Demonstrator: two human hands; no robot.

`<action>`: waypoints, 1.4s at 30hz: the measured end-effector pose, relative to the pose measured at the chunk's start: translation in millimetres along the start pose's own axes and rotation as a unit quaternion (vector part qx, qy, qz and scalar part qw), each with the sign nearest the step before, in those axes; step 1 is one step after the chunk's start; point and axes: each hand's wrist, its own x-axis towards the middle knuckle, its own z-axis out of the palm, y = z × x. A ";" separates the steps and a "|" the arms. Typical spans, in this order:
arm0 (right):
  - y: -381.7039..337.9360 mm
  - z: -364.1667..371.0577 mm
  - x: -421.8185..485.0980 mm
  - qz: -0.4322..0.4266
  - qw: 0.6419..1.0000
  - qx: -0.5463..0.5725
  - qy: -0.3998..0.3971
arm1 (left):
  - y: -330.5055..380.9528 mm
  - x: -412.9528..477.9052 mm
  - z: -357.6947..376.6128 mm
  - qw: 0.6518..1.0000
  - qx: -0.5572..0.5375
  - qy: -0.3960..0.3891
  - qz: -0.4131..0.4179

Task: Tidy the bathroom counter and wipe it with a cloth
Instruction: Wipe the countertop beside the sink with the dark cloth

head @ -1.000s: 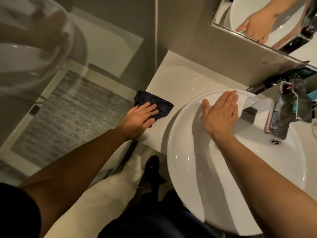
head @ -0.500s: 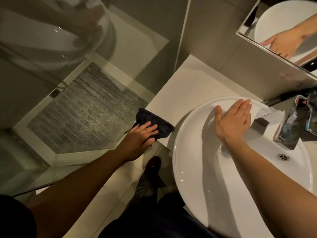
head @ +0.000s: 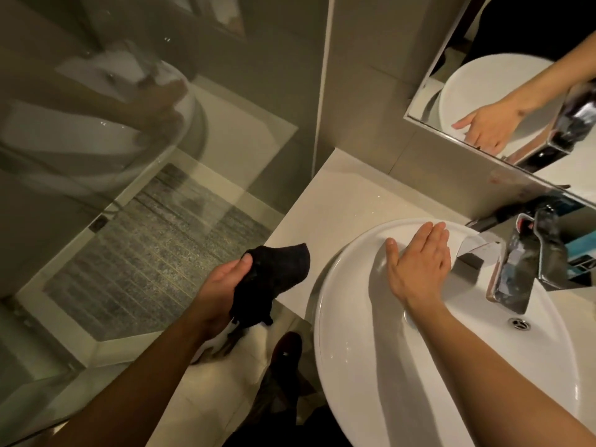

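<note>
From the head view, we are holding the dark cloth (head: pixel 274 279) in our left hand (head: pixel 219 285), with the fingers (head: pixel 240 264) clenched around its near part and the thumb lying along its upper left edge. The cloth is hanging bunched, its free end pointing up and right over the front left corner of the pale surface (head: pixel 338 201), and its lower end is drooping past the edge toward the floor (head: pixel 200 382). We cannot tell whether the cloth is touching the surface or sitting just above it.

The bare stretch of surface is lying ahead and to the right of the left hand's fingers, running away from us toward the wall, between the glass partition and the white basin (head: pixel 354 366). That is the direction we judge the coming wipe needs to go, along that long strip. The left hand is clearly the nearer one to it.

We are resting our right hand (head: pixel 419 266) flat on the basin's far rim, fingers (head: pixel 432 237) released and stretched out, grasping nothing. The chrome tap (head: pixel 516 272) is standing just to its right, well apart from the cloth.
</note>
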 end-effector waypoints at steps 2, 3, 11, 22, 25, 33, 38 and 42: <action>-1.1 -0.6 -0.6 0.002 1.000 -0.003 0.006 | 20.2 14.2 15.7 0.999 -0.046 -0.011 0.006; 0.1 -1.6 1.0 0.006 1.000 -0.004 0.013 | 30.5 27.1 26.2 0.998 -0.057 -0.023 0.014; -4.7 -4.2 0.6 0.016 0.999 -0.029 0.008 | 100.6 159.6 119.6 0.952 0.212 -0.125 0.183; -6.4 0.3 3.0 0.033 0.999 -0.025 0.008 | 52.4 295.5 235.7 0.572 0.671 -0.365 0.298; -7.6 -0.6 3.6 0.034 0.999 -0.027 0.002 | 37.4 303.5 225.4 0.591 0.650 -0.365 0.308; -8.1 1.3 3.3 0.034 0.999 -0.024 0.008 | 35.0 298.9 195.8 0.644 0.626 -0.373 0.234; -8.1 2.2 2.4 0.031 0.999 -0.019 0.019 | 32.2 283.4 162.1 0.666 0.615 -0.378 0.186; -7.4 4.4 1.5 0.030 0.999 -0.029 0.023 | 24.3 260.6 133.8 0.686 0.598 -0.375 0.178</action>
